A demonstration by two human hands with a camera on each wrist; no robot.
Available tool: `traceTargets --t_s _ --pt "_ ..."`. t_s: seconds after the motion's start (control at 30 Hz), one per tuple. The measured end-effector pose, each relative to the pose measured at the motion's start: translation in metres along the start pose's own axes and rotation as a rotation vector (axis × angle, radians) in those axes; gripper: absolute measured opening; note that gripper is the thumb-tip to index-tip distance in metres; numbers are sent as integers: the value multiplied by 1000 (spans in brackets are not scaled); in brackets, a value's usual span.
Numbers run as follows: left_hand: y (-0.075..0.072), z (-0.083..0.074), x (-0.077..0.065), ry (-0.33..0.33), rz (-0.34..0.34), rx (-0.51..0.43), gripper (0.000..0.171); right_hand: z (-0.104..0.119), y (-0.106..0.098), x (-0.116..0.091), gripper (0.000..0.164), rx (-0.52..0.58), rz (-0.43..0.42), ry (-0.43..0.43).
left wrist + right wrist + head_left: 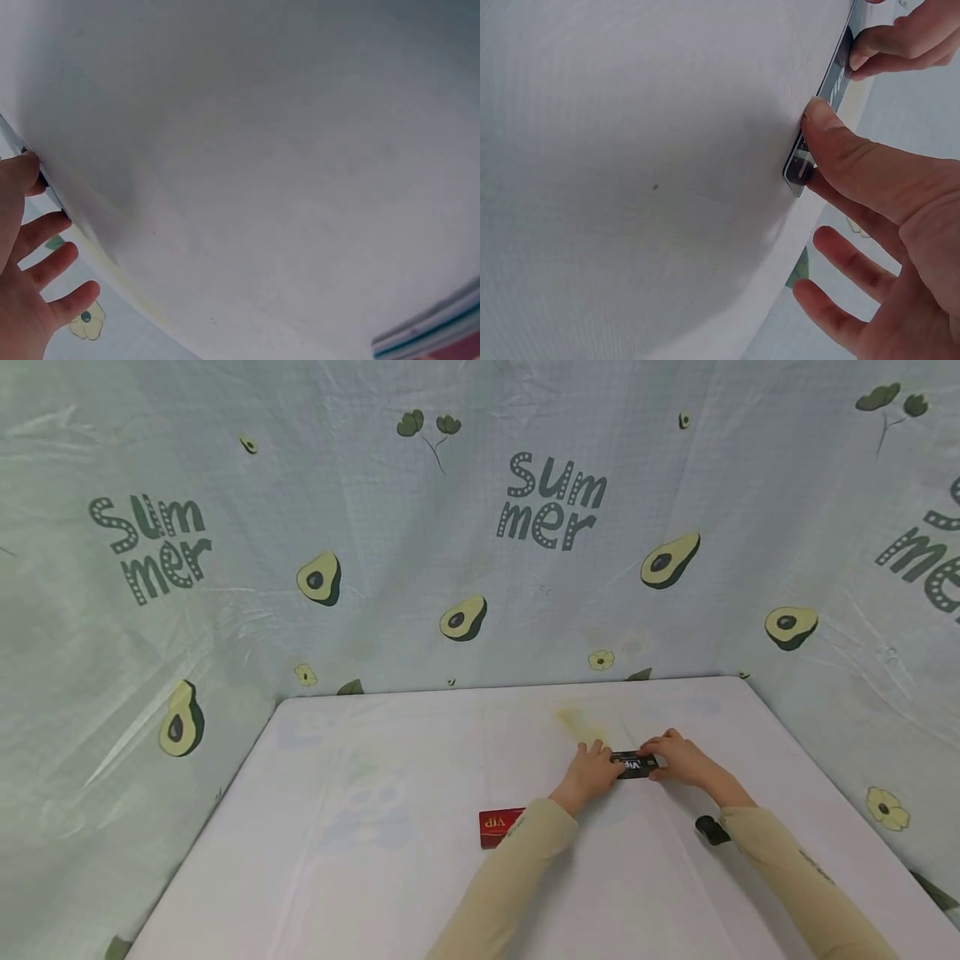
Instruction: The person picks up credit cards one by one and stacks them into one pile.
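Note:
A black card (634, 765) with "VIP" lettering lies between the two hands on the white table. My left hand (591, 772) pinches its left end between thumb and forefinger, its other fingers spread apart in the left wrist view. At the card's right end, my right hand (681, 761) grips it. In the right wrist view, the right thumb (840, 135) presses along the near face of the card (799, 161), the forefinger is partly hidden behind it, and the left fingers (904, 41) hold the far end.
A red card (498, 828) marked "VIP" lies partly covered by the left sleeve. Beside the right sleeve sits a small black object (711, 831) of unclear kind. The white table (375, 893) meets a printed sheet (390, 635) hanging behind and at both sides.

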State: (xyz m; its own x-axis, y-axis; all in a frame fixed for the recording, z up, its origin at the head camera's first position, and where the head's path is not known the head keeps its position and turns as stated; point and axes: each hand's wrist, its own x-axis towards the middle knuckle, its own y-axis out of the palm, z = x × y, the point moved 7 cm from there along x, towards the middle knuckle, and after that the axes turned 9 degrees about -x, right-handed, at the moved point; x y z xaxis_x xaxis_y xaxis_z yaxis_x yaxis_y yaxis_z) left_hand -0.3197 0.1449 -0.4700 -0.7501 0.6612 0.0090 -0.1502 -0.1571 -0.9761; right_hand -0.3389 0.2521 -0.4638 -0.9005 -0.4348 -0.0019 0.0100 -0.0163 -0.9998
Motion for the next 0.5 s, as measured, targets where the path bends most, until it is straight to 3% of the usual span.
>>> traceTargets --t_s 0.23,0.5 --pt "-3 -2 -1 6 -45 -8 32 1 -1 -2 35 0 -28 2" --pt "-3 -1 1 28 -81 -4 32 -5 0 -5 45 46 -68 -9"
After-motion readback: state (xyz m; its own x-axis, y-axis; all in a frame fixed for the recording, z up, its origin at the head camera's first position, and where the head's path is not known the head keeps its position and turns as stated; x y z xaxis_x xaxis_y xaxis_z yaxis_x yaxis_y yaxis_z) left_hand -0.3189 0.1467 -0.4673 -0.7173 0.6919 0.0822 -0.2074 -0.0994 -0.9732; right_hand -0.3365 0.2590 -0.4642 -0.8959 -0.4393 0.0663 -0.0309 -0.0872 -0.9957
